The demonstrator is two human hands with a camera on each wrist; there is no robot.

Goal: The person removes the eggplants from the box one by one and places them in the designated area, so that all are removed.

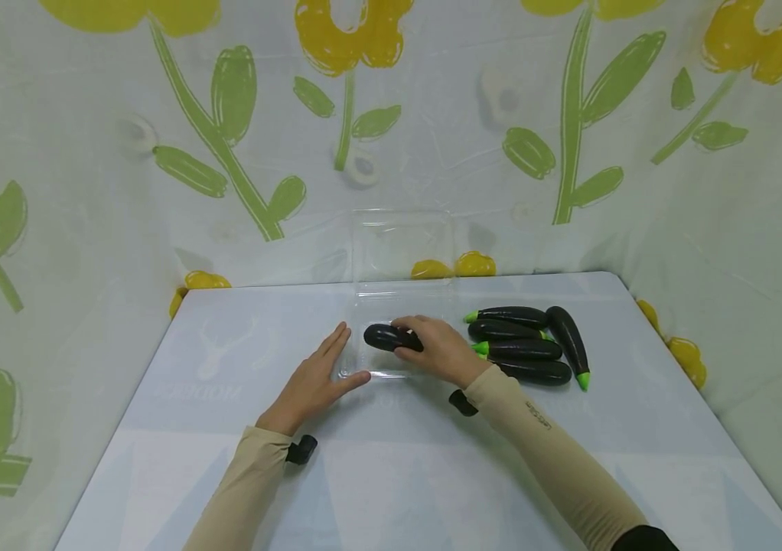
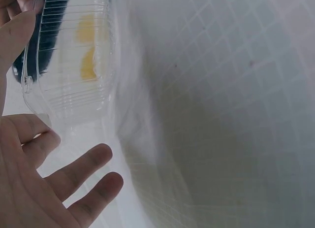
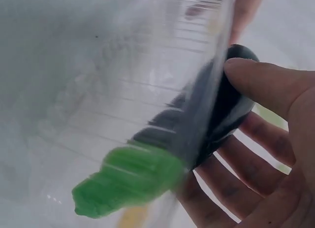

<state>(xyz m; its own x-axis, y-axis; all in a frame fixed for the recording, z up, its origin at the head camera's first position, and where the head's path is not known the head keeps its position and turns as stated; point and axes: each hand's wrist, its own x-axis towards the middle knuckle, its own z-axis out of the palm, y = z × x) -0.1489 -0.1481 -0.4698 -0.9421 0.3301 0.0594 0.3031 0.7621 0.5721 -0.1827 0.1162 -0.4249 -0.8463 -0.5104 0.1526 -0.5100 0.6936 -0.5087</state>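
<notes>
My right hand (image 1: 441, 350) grips a dark purple, almost black eggplant (image 1: 382, 337) over a clear plastic clamshell box (image 1: 380, 376). In the right wrist view, thumb and fingers curl round the eggplant (image 3: 229, 102), and its green cap (image 3: 130, 176) shows through the box wall. The box's lid (image 1: 401, 237) stands raised at the back. At the box's left edge is my left hand (image 1: 311, 389), fingers extended and thumb spread along the near side. The left wrist view has its fingers (image 2: 81, 171) beside the box corner.
Right of the box lie several more eggplants with green caps; one eggplant (image 1: 525, 350) is in a stacked row, and another (image 1: 568, 340) lies slanted at the row's right end. Behind the white table (image 1: 391, 474) hangs a flower-patterned cloth (image 1: 432, 138), which also flanks both sides.
</notes>
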